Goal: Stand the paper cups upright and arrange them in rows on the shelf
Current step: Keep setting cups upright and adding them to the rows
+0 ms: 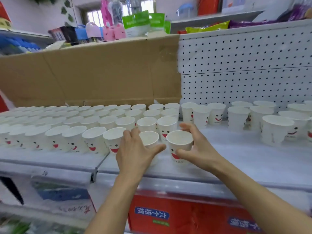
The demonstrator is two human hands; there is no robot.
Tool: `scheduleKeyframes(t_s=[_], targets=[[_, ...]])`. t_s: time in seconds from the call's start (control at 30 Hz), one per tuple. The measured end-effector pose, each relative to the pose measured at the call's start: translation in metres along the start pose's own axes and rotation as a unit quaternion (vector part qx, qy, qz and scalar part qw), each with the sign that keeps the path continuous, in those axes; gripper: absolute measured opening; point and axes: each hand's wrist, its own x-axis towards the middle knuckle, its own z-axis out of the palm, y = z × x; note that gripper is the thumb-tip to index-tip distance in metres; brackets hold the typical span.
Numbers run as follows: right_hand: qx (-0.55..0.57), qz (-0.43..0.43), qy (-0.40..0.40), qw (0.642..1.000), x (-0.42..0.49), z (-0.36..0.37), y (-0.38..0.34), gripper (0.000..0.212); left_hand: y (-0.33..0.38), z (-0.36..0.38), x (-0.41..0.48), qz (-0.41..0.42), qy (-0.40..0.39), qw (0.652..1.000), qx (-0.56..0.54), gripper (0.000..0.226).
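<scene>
At the shelf [236, 159] front, my left hand [135, 149] wraps spread fingers round the half-hidden cup [149, 137], my right hand [199, 146] round the smiley cup [179, 141], probably to extend the front row [76, 137].

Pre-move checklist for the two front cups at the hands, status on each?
1. Upright: ok, front right cup and front left cup stand mouth up.
2. Grip of right hand: ok, thumb in front, fingers round the back of the front right cup.
3. Grip of left hand: cannot tell, it hides most of the front left cup.
4. In line with the front row: cannot tell, the wide lens bends the row.
5. Room on the shelf to the right: ok, bare surface there.
6. Rows among the cups on the right: not ok, loose clusters.
</scene>
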Motion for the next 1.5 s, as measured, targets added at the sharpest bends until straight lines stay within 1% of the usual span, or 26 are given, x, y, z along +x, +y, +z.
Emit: scheduleKeyframes(t_s=[0.07, 0.1, 0.13, 0.17, 0.23, 0.27, 0.33, 0.4, 0.47, 0.57, 0.67, 0.73, 0.8, 0.9, 1.07, 1.5], targets=[[0.024, 0.002, -0.01, 1.0, 0.004, 0.01, -0.003, 0.084, -0.006, -0.008, 0.001, 0.028, -0.008, 0.999, 0.017, 0.106], [0.038, 0.008, -0.012, 0.999, 0.004, 0.012, -0.003, 0.089, -0.01, -0.014, 0.0, 0.056, 0.001, 0.998, 0.012, 0.105], [0.05, 0.016, -0.009, 0.999, 0.002, 0.013, -0.003, 0.093, -0.016, -0.021, 0.0, 0.096, 0.023, 0.995, -0.003, 0.098], [0.057, 0.023, 0.001, 0.998, -0.001, 0.013, -0.001, 0.098, -0.024, -0.028, 0.001, 0.144, 0.051, 0.988, -0.031, 0.083], [0.062, 0.042, 0.037, 0.996, -0.008, 0.015, 0.001, 0.106, -0.045, -0.042, 0.006, 0.237, 0.081, 0.965, -0.082, 0.044], [0.066, 0.056, 0.055, 0.995, -0.011, 0.016, 0.002, 0.108, -0.055, -0.045, 0.01, 0.277, 0.082, 0.954, -0.081, 0.031], [0.06, 0.082, 0.071, 0.992, -0.013, 0.021, 0.0, 0.11, -0.071, -0.043, 0.02, 0.342, 0.06, 0.936, -0.059, 0.022], [0.039, 0.094, 0.078, 0.992, -0.012, 0.028, -0.004, 0.108, -0.076, -0.037, 0.027, 0.374, 0.035, 0.926, -0.042, 0.02], [0.026, 0.09, 0.093, 0.991, -0.009, 0.034, -0.007, 0.099, -0.073, -0.035, 0.03, 0.389, 0.023, 0.92, -0.041, 0.017], [0.021, 0.077, 0.106, 0.991, -0.003, 0.041, -0.009, 0.078, -0.071, -0.037, 0.037, 0.419, 0.014, 0.907, -0.036, 0.011], [0.015, 0.083, 0.097, 0.992, 0.006, 0.046, -0.007, 0.068, -0.075, -0.042, 0.05, 0.436, -0.009, 0.9, -0.013, 0.01], [0.018, 0.097, 0.085, 0.992, 0.012, 0.05, -0.007, 0.064, -0.079, -0.046, 0.058, 0.434, -0.032, 0.9, -0.007, 0.009], [0.02, 0.102, 0.075, 0.992, 0.017, 0.055, -0.007, 0.061, -0.082, -0.049, 0.064, 0.424, -0.059, 0.904, -0.003, 0.01], [0.02, 0.102, 0.072, 0.992, 0.02, 0.061, -0.008, 0.058, -0.084, -0.052, 0.07, 0.443, -0.079, 0.893, 0.017, 0.01], [0.01, 0.103, 0.073, 0.992, 0.019, 0.063, -0.007, 0.058, -0.086, -0.051, 0.075, 0.476, -0.061, 0.877, 0.029, 0.009], [-0.002, 0.106, 0.08, 0.991, 0.014, 0.063, -0.007, 0.057, -0.084, -0.048, 0.073, 0.462, -0.066, 0.884, 0.036, 0.013]])
